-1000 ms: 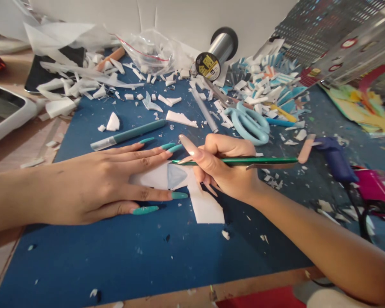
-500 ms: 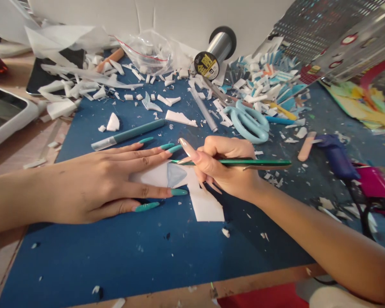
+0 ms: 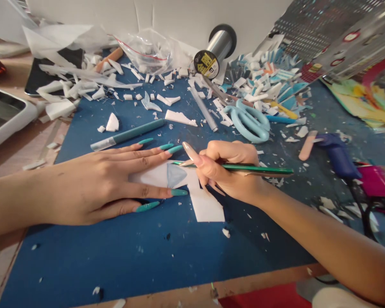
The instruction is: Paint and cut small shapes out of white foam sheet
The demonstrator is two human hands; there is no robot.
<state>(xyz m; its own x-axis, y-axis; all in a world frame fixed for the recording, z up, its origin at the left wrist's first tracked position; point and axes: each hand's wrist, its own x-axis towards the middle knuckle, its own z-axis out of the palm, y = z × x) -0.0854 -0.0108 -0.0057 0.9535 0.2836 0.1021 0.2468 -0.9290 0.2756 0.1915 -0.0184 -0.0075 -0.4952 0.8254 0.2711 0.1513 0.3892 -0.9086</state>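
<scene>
My left hand (image 3: 105, 182) lies flat with its fingers spread, pressing on a white sheet (image 3: 147, 176) on the blue mat. Between its index finger and thumb side, a small translucent blue-grey piece (image 3: 176, 176) shows on the sheet. My right hand (image 3: 227, 171) is closed in a writing grip around a slim, shiny green pen-like tool (image 3: 259, 169). The tool's pointed end reaches the upper edge of the blue-grey piece, near my left fingertips. A white angular offcut (image 3: 207, 205) lies under and below my right fingers.
Beyond my hands lie a teal pen-shaped stick (image 3: 128, 134), light-blue-handled scissors (image 3: 250, 122), a wire spool (image 3: 214, 51) and a clear zip bag (image 3: 147, 51). Heaps of white and blue scraps (image 3: 269, 77) line the back. A dark-blue tool (image 3: 336, 156) sits at the right.
My right hand has shifted slightly right and the green tool's back end has dipped a little. My left hand stays in place.
</scene>
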